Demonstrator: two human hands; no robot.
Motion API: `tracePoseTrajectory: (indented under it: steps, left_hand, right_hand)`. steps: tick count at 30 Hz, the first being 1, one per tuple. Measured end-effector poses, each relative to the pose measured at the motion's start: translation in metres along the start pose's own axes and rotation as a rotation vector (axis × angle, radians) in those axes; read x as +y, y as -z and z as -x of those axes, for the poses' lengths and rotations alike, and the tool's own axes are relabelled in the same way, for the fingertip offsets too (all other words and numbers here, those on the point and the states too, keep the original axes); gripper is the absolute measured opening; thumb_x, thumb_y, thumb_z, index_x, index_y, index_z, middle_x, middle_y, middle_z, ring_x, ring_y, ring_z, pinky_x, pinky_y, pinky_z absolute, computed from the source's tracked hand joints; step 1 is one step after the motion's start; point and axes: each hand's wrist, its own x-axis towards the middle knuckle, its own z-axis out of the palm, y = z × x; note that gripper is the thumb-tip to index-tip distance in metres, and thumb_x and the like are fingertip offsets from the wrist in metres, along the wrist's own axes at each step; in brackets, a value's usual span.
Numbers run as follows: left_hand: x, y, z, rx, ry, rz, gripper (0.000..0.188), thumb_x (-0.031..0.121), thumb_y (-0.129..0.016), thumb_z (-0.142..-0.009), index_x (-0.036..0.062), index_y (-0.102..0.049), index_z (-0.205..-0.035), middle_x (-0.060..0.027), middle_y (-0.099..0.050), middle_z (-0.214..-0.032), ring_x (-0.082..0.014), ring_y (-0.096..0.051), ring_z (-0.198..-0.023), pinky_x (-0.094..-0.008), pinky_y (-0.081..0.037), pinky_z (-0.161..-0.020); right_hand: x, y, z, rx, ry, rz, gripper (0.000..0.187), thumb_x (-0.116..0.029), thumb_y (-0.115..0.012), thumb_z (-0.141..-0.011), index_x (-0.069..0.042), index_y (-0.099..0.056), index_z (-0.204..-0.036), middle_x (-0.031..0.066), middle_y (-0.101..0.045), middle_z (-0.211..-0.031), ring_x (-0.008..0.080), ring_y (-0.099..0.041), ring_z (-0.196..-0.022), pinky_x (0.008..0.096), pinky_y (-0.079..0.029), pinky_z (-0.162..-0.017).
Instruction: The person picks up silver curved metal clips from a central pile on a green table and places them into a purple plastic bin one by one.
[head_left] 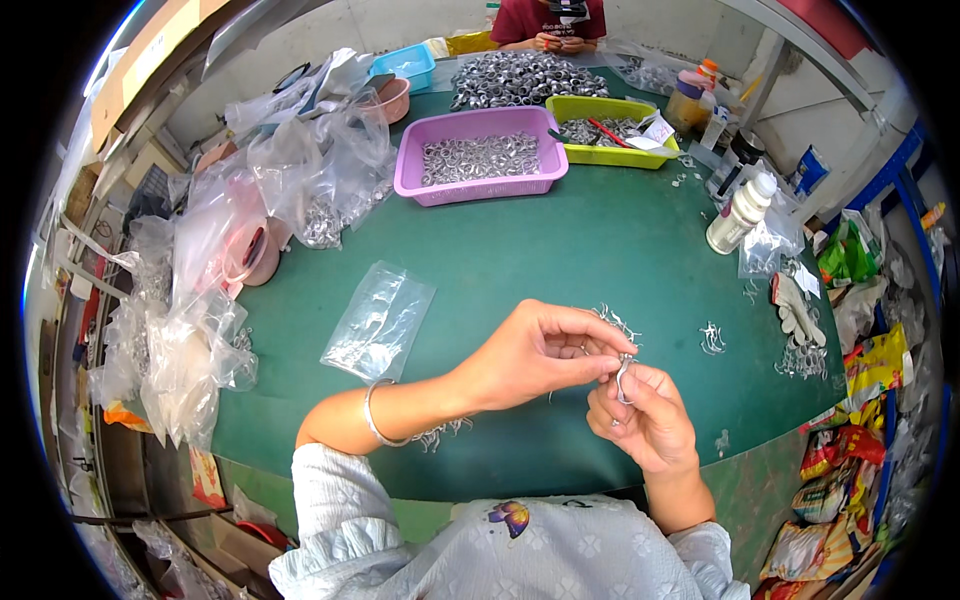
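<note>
We have a small silver metal loop (624, 386) up in front of us, above the near part of the green desk (480, 255), where our two hands meet. Our right hand (645, 415) has its grip closed on the loop, thumb and bent fingers pressing it from the side so that it stands roughly upright. Our left hand (535, 350) comes across from the other side, thumb and forefinger drawn narrow at the loop's upper end; whether that grip is on the loop itself or on another tiny part, we cannot tell.

To work well here, we should let the right grip be the steady one and make the fine moves with the left fingertips. Light pressure seems best, as thin metal could bend or slip. We would do well to turn the loop toward our eyes, so the fingers do not cover the joint. Working low over the desk helps too: a dropped piece might mix with the loose metal bits (616, 320) just beyond our left hand.
</note>
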Motion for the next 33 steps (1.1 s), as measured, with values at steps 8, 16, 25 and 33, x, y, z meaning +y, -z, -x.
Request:
tracePoseTrajectory:
  steps: [8,16,25,33]
  left_hand:
    - [0.000,0.003,0.003,0.005,0.110,0.054,0.014,0.004,-0.062,-0.080,-0.0013,-0.061,-0.093,-0.0053,-0.062,-0.089,-0.0089,-0.058,-0.082,-0.0216,-0.048,-0.074]
    - [0.008,0.001,0.007,0.068,0.122,0.051,0.013,0.000,-0.063,-0.077,-0.0023,-0.062,-0.090,-0.0063,-0.062,-0.085,-0.0100,-0.059,-0.075,-0.0220,-0.049,-0.070]
    - [0.010,-0.002,0.012,0.104,0.084,0.013,0.014,0.003,-0.065,-0.077,-0.0029,-0.062,-0.089,-0.0061,-0.062,-0.084,-0.0091,-0.059,-0.076,-0.0210,-0.049,-0.070]
    - [0.011,-0.004,0.013,0.113,0.107,-0.004,0.014,0.004,-0.066,-0.076,-0.0033,-0.061,-0.088,-0.0057,-0.062,-0.083,-0.0089,-0.058,-0.076,-0.0212,-0.049,-0.070]
  right_hand:
    - [0.001,-0.002,0.004,0.006,0.022,0.028,0.020,-0.017,-0.048,-0.089,0.001,-0.055,-0.084,0.0044,-0.051,-0.064,0.0139,-0.045,-0.055,0.0264,-0.035,-0.050]
    - [0.006,-0.003,0.006,0.114,0.251,0.183,0.017,-0.014,-0.049,-0.089,0.002,-0.054,-0.090,0.0058,-0.051,-0.065,0.0143,-0.048,-0.058,0.0267,-0.038,-0.053]
    - [0.005,-0.009,0.010,0.090,0.408,0.259,0.017,-0.011,-0.050,-0.088,0.003,-0.052,-0.096,0.0069,-0.051,-0.065,0.0141,-0.048,-0.059,0.0266,-0.039,-0.055]
    - [0.008,-0.006,0.010,0.143,0.468,0.337,0.012,-0.006,-0.053,-0.085,0.004,-0.054,-0.091,0.0077,-0.054,-0.067,0.0139,-0.049,-0.058,0.0266,-0.039,-0.056]
